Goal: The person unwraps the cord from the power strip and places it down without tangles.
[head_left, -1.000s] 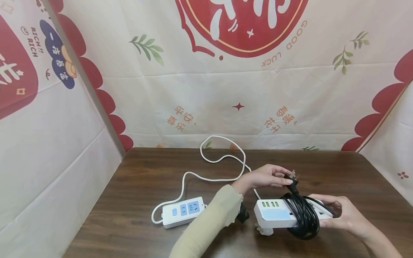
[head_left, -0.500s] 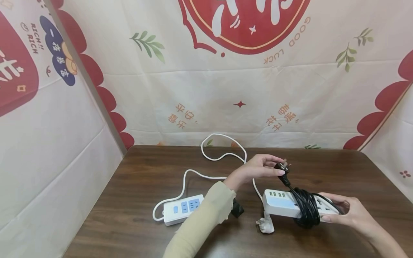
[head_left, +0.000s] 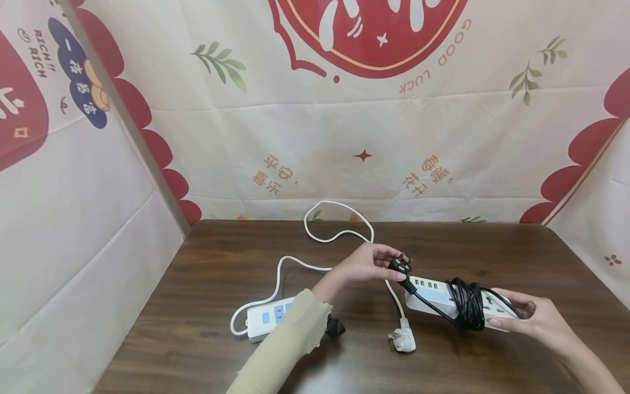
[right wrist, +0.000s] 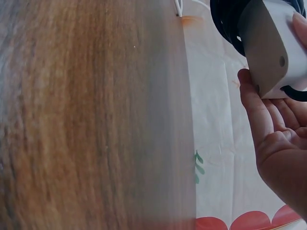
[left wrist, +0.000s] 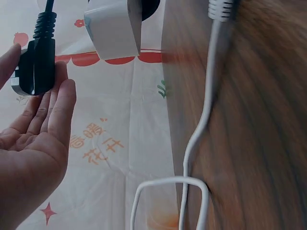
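Note:
My left hand [head_left: 361, 268] pinches a black plug [head_left: 401, 266] between thumb and fingers, its metal prongs pointing up. From the plug, a short stretch of black cord [head_left: 435, 309] runs back to a bundle wound round a white power strip [head_left: 428, 293]. Gripping that strip by its right end is my right hand [head_left: 541, 320], thumb in front and fingers behind. In the left wrist view the plug [left wrist: 41, 67] hangs beside the strip's end [left wrist: 115, 33]. The right wrist view has my fingers under the strip's other end [right wrist: 268, 52], with dark cord coils beyond.
A smaller white power strip [head_left: 261, 323] with blue sockets lies at left, partly behind my sleeve. Its white cord [head_left: 280, 273] loops across the wooden table [head_left: 226, 246] to a white plug [head_left: 404, 338]. A black object [head_left: 336, 328] shows beside my left forearm. Printed cloth [head_left: 315, 126] hangs behind.
My left hand has drawn the black plug leftward, pulling a length of cord off the bundle. The held strip has shifted up and right in view, uncovering the white plug.

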{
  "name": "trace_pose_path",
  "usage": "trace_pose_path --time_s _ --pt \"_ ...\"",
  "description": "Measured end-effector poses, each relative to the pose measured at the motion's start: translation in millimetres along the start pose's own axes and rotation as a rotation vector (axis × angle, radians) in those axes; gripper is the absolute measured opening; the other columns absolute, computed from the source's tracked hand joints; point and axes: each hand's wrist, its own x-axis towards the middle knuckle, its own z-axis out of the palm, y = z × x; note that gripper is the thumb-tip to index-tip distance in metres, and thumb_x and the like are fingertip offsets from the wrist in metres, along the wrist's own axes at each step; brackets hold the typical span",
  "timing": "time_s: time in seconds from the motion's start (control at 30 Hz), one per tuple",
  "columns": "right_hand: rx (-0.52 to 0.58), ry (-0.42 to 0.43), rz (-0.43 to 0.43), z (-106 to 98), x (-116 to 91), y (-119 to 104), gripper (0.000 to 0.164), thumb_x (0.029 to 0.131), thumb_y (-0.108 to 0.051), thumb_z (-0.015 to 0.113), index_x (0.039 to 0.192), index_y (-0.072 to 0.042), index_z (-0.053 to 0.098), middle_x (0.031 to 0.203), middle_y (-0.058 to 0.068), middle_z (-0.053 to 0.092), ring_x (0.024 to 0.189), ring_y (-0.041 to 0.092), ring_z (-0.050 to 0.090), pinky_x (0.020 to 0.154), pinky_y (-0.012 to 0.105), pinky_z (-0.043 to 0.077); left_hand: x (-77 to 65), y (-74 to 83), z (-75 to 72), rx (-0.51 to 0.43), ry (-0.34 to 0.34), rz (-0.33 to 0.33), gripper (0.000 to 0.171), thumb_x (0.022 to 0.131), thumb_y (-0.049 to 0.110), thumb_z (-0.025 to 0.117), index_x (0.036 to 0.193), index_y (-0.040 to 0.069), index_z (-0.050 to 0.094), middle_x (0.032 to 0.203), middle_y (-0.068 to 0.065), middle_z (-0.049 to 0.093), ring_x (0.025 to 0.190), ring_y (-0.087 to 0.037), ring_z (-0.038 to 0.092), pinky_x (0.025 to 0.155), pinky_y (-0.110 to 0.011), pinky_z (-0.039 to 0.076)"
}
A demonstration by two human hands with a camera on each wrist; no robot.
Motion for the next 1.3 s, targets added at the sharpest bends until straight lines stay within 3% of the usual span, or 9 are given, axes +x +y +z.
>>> trace_pose_path --time_s 0.2,0.43,0.73,0.87,1.03,1.3 --pt "-0.021 0.022 0.011 -2.0 1.2 0.9 0.051 0.077 0.002 0.066 0.104 -0.041 0.06 0.082 -0.013 0.066 0.071 0.003 0.059 0.059 0.022 0.047 -17.9 -6.1 -8.6 0.039 -0.014 -0.012 0.036 0.072 -0.003 0.073 0.106 -0.004 0.062 0.098 -0.014 0.067 0.079 -0.004 0.061 0.076 -0.019 0.047" --pt "-0.056 0.021 0.043 -4.9 2.3 3.0 0.045 0.078 -0.002 0.067 0.108 -0.036 0.061 0.084 -0.015 0.066 0.072 0.002 0.059 0.06 0.02 0.046 -36.8 -16.2 -18.5 0.136 -0.029 -0.025 0.038 0.069 -0.001 0.075 0.105 -0.002 0.064 0.092 -0.012 0.068 0.075 -0.001 0.06 0.075 -0.018 0.048" --pt "-0.037 0.017 0.097 -9.4 1.4 6.8 0.05 0.08 -0.004 0.066 0.098 -0.05 0.054 0.085 -0.018 0.064 0.076 -0.002 0.057 0.063 0.017 0.043 -60.3 -25.3 -33.1 0.391 0.016 -0.037 0.031 0.066 0.008 0.079 0.094 0.005 0.066 0.08 0.003 0.067 0.071 0.002 0.059 0.071 -0.019 0.048" --pt "-0.029 0.014 0.081 -10.1 1.1 9.4 0.05 0.08 -0.003 0.065 0.099 -0.049 0.055 0.086 -0.018 0.065 0.077 -0.003 0.057 0.064 0.015 0.042 -67.2 -28.9 -38.0 0.486 0.033 -0.043 0.029 0.064 0.012 0.079 0.091 0.008 0.067 0.077 0.007 0.066 0.068 0.003 0.058 0.068 -0.018 0.046" --pt "-0.017 0.009 0.068 -11.1 1.5 8.2 0.049 0.08 -0.002 0.065 0.102 -0.045 0.058 0.086 -0.016 0.065 0.078 -0.002 0.057 0.065 0.015 0.042 -72.1 -33.2 -41.2 0.543 0.053 -0.037 0.028 0.063 0.013 0.079 0.088 0.009 0.068 0.075 0.008 0.066 0.065 0.002 0.057 0.064 -0.016 0.044" --pt "0.005 -0.014 0.057 -11.5 0.8 7.4 0.052 0.08 0.001 0.063 0.104 -0.045 0.058 0.086 -0.016 0.064 0.077 0.0 0.057 0.064 0.017 0.042 -77.7 -38.7 -45.8 0.543 0.115 -0.065 0.028 0.062 0.014 0.079 0.088 0.009 0.069 0.076 0.007 0.067 0.066 0.001 0.059 0.065 -0.017 0.045"
